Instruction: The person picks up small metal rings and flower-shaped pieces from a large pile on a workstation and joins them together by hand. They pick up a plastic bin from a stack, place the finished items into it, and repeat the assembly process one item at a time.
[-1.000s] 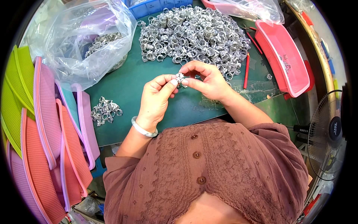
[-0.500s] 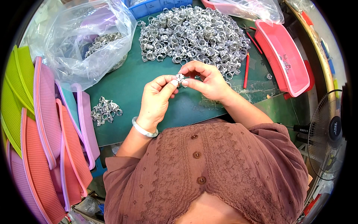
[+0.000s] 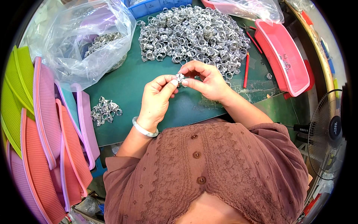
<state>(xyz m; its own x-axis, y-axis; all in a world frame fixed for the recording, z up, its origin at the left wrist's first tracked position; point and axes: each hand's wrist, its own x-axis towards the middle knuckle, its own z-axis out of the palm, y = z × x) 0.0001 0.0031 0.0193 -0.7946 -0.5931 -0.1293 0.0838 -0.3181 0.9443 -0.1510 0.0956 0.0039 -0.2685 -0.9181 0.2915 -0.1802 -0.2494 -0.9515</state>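
Between my two hands, just above the green table mat (image 3: 126,82), is a silver ring (image 3: 179,78) with a clustered, knobbly top. My left hand (image 3: 157,93) pinches it from the left with thumb and forefinger. From the right, my right hand (image 3: 207,80) grips the same ring, its thumb and fingertips closed at the ring's edge. Beyond my hands lies a large heap of silver rings (image 3: 194,35). A small pile of similar rings (image 3: 106,111) rests on the mat left of my left wrist.
A clear plastic bag (image 3: 89,56) with more rings stands at the far left. Colourful mesh baskets (image 3: 46,112) are stacked along the left. On the right are a red pencil-like tool (image 3: 246,71), red-handled pliers (image 3: 254,42), a pink basket (image 3: 294,84) and a fan (image 3: 328,130). A blue tray (image 3: 160,8) stands behind.
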